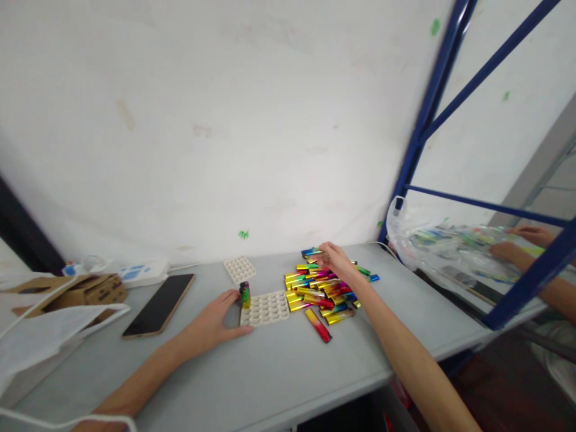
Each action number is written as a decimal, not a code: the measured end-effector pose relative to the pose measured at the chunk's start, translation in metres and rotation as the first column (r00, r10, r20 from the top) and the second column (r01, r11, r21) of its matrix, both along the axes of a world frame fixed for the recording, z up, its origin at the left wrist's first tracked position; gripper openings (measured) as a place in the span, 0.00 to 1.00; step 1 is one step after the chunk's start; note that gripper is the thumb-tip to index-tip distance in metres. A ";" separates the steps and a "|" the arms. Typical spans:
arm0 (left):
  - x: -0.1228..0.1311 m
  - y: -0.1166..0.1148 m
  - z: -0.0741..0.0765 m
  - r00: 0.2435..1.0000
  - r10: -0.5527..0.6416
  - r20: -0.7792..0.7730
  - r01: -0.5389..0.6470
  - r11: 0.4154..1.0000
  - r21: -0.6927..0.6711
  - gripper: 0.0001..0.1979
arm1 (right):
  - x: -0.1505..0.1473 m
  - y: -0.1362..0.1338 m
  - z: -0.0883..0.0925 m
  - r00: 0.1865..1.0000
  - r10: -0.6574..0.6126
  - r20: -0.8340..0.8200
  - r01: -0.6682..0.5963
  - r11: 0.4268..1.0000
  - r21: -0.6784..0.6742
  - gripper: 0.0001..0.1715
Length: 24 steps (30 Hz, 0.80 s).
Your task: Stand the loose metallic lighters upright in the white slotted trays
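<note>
My left hand (216,317) rests at the left edge of a pale tray with rows of round holes (265,308), thumb and fingers spread apart around its corner. A few shiny green and dark lighters (245,295) stand upright in the tray's left end, beside my fingertips. Over the back of a heap of metallic lighters (315,288), coloured yellow, red, blue and green, is my right hand (335,261). Its fingers are bent down and closed on a lighter at the heap's edge, partly hidden. One red and yellow lighter (318,326) lies in front of the heap.
A second holed tray (240,269) lies near the wall. Left of it are a phone (159,305), a cardboard box (96,289) and a white plastic bag (58,333). A blue metal frame (418,138) stands at right; beyond it another person's hands (508,252) touch clear plastic bags.
</note>
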State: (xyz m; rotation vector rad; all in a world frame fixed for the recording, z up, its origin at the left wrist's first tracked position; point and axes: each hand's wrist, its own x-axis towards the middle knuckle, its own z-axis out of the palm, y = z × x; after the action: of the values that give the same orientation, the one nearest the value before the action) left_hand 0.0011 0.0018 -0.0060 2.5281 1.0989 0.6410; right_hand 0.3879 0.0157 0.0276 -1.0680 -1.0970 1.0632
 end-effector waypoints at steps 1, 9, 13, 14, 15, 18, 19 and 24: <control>0.000 0.000 -0.001 1.000 -0.003 0.000 0.003 1.000 0.002 0.34 | -0.004 -0.002 0.001 0.998 0.030 -0.062 -0.031 0.999 -0.017 0.20; -0.001 -0.001 0.000 1.000 -0.003 -0.010 0.003 1.000 -0.008 0.36 | -0.027 -0.014 0.003 0.961 0.203 -0.188 -0.208 0.978 -0.003 0.26; 0.000 -0.002 0.002 1.000 -0.014 -0.010 0.014 1.000 -0.008 0.35 | -0.034 -0.017 0.002 0.960 0.260 -0.104 -0.265 0.964 -0.034 0.23; 0.000 -0.002 0.002 1.000 -0.013 -0.014 0.012 1.000 -0.010 0.35 | -0.035 -0.017 0.002 0.961 0.263 -0.083 -0.267 0.963 -0.036 0.20; 0.000 -0.002 0.001 1.000 -0.008 -0.018 0.008 1.000 -0.011 0.36 | -0.036 -0.017 0.001 0.963 0.263 -0.059 -0.265 0.964 -0.035 0.17; -0.001 0.000 -0.001 1.000 0.012 -0.020 -0.012 1.000 -0.006 0.37 | -0.040 -0.015 -0.001 0.966 0.259 0.026 -0.259 0.966 -0.003 0.17; -0.002 0.000 -0.002 1.000 0.016 -0.019 -0.016 1.000 -0.002 0.38 | -0.042 -0.014 -0.002 0.963 0.264 0.057 -0.265 0.964 0.014 0.19; -0.002 0.001 -0.003 1.000 0.004 -0.009 -0.004 1.000 0.011 0.36 | -0.052 -0.013 -0.007 0.958 0.285 0.012 -0.286 0.957 0.047 0.28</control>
State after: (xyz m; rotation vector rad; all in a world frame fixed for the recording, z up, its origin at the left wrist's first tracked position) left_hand -0.0004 0.0029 -0.0089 2.5413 1.1063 0.6386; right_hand 0.3355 0.0027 0.0205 -0.8903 -1.3018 1.2550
